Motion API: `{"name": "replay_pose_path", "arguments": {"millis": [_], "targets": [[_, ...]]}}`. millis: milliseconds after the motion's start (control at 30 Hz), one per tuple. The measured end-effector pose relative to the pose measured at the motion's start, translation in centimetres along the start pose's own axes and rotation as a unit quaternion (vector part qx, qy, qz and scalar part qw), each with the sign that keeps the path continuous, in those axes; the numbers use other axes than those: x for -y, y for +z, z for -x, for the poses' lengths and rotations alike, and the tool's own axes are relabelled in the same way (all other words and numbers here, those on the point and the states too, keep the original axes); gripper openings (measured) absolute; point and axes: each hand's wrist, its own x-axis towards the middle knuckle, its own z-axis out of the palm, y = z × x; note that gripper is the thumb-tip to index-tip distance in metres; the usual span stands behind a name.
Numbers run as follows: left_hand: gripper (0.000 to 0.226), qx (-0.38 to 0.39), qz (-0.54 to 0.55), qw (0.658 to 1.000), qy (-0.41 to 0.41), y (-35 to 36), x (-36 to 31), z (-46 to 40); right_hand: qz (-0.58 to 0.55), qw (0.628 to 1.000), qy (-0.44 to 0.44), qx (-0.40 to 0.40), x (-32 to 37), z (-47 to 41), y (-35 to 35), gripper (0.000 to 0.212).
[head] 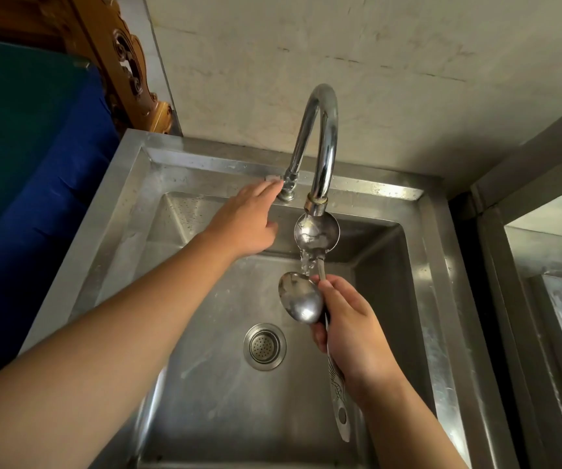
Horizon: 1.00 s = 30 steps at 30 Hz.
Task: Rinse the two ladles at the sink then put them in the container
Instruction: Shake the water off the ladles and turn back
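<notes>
Upper left of the frame: a carved wooden panel (127, 62) stands against the wall, with a blue cover (53, 184) below it running down the left edge. The steel sink (448, 299) fills the centre, its drain (264, 346) at lower centre of the basin. The left hand (245, 225), in the centre-left, reaches across the basin to the tap base (288, 187) on the back rim; its fingers lie straight and together, their tips touching a small lever beside the base, gripping nothing. The tap (320, 137) arches up at upper centre and its spout comes down right of the base. Directly under the spout sits the upper ladle (316, 233), bowl facing up, water filling it and spilling off its near edge. Below it, at centre-right, the lower ladle (301, 301) has its bowl tilted toward the camera, with the falling water striking its top edge. The right hand (350, 326), lower right of centre, is clamped round both handles together, fingers curled over them just beside the lower bowl. One patterned handle end (340, 404) projects below the wrist. At the far right edge, part of a second steel basin (550, 299) is visible. The container is not in view.
</notes>
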Motion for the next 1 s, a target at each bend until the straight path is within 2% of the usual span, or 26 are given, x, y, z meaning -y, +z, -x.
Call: {"name": "replay_pose_path", "arguments": {"millis": [200, 267, 300, 367, 400, 433, 500, 600, 667, 800, 900, 1000], "targets": [[0.072, 0.0, -0.011, 1.0, 0.005, 1.7, 0.5, 1.4, -0.042, 0.999, -0.011, 0.014, 0.5, 0.4, -0.2, 0.03], [0.067, -0.007, 0.048, 0.998, -0.026, 2.3, -0.4, 2.7, -0.082, 0.996, -0.006, 0.028, 0.5, 0.6, -0.3, 0.032], [0.06, 0.004, 0.113, 0.992, -0.058, 2.6, -1.3, 3.8, -0.102, 0.994, 0.0, 0.035, 0.6, 0.8, -0.3, 0.033], [0.028, 0.071, 0.286, 0.951, -0.095, 3.7, -3.5, 6.9, -0.137, 0.99, 0.009, 0.041, 0.7, 1.0, -0.3, 0.033], [0.022, 0.116, 0.358, 0.922, -0.089, 4.1, -4.9, 8.8, -0.153, 0.987, 0.012, 0.041, 0.8, 1.1, -0.2, 0.034], [0.03, 0.159, 0.415, 0.892, -0.083, 4.2, -6.2, 10.7, -0.169, 0.985, 0.015, 0.041, 0.9, 1.1, -0.1, 0.034], [0.032, 0.209, 0.506, 0.831, -0.1, 3.9, -7.9, 14.2, -0.191, 0.98, 0.024, 0.041, 1.2, 1.4, -0.1, 0.037], [0.033, 0.185, 0.562, 0.796, -0.128, 2.7, -9.2, 17.5, -0.166, 0.984, 0.03, 0.05, 2.0, 2.1, 0.0, 0.033], [0.021, 0.156, 0.564, 0.801, -0.13, 1.7, -9.8, 18.7, -0.161, 0.984, 0.031, 0.066, 2.7, 2.6, -0.1, 0.026], [0.016, 0.098, 0.492, 0.853, -0.145, -1.4, -11.0, 20.5, -0.141, 0.985, 0.015, 0.095, 3.9, 3.7, -0.7, 0.022], [0.014, 0.045, 0.411, 0.899, -0.146, -4.1, -11.6, 22.4, -0.072, 0.995, 0.038, 0.052, 4.0, 4.6, -2.5, 0.024], [0.01, -0.025, 0.327, 0.929, -0.173, -6.2, -11.5, 24.3, 0.099, 0.995, 0.013, -0.033, 3.8, 5.8, -5.5, 0.019]]}}
